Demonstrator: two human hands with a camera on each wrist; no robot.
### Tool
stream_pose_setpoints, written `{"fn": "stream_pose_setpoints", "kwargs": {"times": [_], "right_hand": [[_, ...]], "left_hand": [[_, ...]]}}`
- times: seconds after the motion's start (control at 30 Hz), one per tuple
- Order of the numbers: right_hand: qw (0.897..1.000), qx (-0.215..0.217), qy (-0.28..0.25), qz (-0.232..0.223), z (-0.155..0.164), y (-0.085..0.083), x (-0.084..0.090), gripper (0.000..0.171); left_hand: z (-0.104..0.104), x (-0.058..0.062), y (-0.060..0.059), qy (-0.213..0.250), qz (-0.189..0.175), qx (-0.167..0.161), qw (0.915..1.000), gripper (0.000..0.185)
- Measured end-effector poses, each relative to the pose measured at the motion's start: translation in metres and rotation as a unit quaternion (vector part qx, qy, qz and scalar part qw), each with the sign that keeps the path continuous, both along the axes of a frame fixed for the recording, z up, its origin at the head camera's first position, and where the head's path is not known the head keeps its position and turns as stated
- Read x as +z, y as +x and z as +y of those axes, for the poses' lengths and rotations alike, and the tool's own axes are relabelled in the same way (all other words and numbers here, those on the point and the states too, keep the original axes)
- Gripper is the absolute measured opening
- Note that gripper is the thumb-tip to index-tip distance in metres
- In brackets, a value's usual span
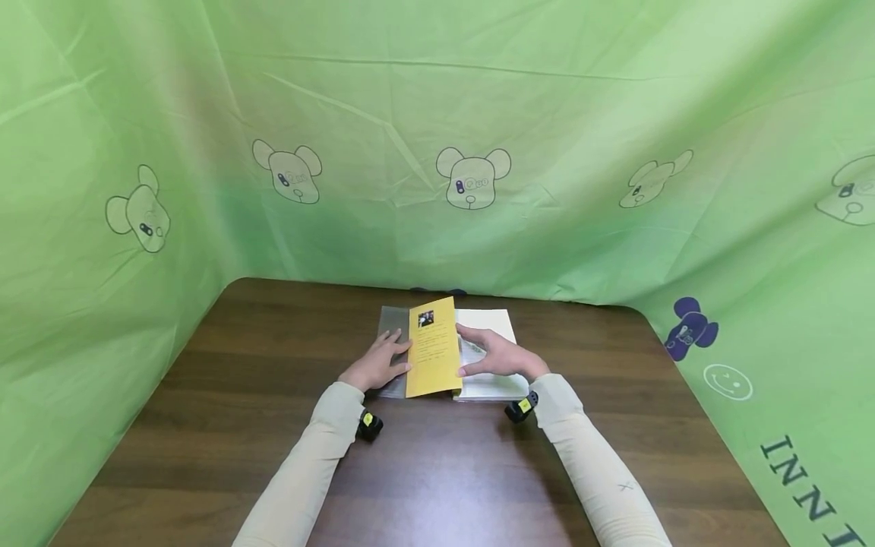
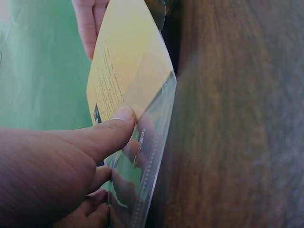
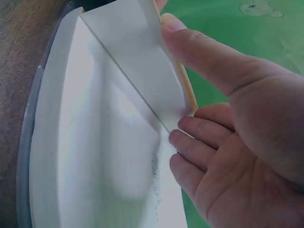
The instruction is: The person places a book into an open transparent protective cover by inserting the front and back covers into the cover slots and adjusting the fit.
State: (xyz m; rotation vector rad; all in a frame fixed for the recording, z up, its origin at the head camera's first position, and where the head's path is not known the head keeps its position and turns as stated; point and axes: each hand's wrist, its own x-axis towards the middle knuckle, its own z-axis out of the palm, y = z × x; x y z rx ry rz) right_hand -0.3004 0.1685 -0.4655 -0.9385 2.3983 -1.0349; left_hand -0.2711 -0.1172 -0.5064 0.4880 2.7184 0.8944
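Note:
An open book (image 1: 488,320) lies on the brown table (image 1: 437,471), its white pages (image 3: 95,156) facing up. Its yellow cover (image 1: 432,357) stands raised in the middle, printed with text and a small photo. A clear plastic sleeve (image 1: 391,319) spreads out to the left of it. My left hand (image 1: 391,353) rests with straight fingers on the sleeve (image 2: 152,161), and its thumb (image 2: 111,130) touches the yellow cover's (image 2: 128,66) edge. My right hand (image 1: 481,354) pinches the cover's free edge, thumb (image 3: 199,47) on the yellow side and fingers on the white inner side (image 3: 137,66).
Green cloth (image 1: 437,114) printed with bear heads hangs round the table at the back and both sides. The table's rounded back corners meet the cloth. Bare brown wood lies in front of the book and to either side.

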Motion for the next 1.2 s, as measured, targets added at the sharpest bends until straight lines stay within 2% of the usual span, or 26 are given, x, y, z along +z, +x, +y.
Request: {"fn": "stream_pose_setpoints", "kwargs": {"times": [0.3, 0.43, 0.77, 0.93, 1.2], "right_hand": [[1.0, -0.015, 0.001, 0.005, 0.001, -0.001, -0.009, 0.096], [1.0, -0.016, 0.005, 0.005, -0.001, -0.001, -0.009, 0.095], [0.999, -0.035, 0.02, 0.005, -0.003, -0.002, -0.007, 0.097], [0.999, -0.04, 0.022, 0.013, -0.006, -0.001, -0.008, 0.096], [0.997, -0.053, 0.042, 0.022, -0.01, 0.002, -0.007, 0.097]], "left_hand": [[-0.002, 0.0, 0.002, 0.025, -0.003, 0.001, 0.9997, 0.062], [-0.002, 0.002, 0.004, 0.025, -0.002, 0.001, 0.9997, 0.064], [0.001, 0.003, -0.002, 0.013, -0.017, 0.006, 0.9998, 0.063], [0.002, 0.005, 0.0, 0.019, -0.02, 0.012, 0.9995, 0.064], [-0.002, 0.004, 0.002, 0.004, -0.001, -0.015, 0.9999, 0.067]]}}
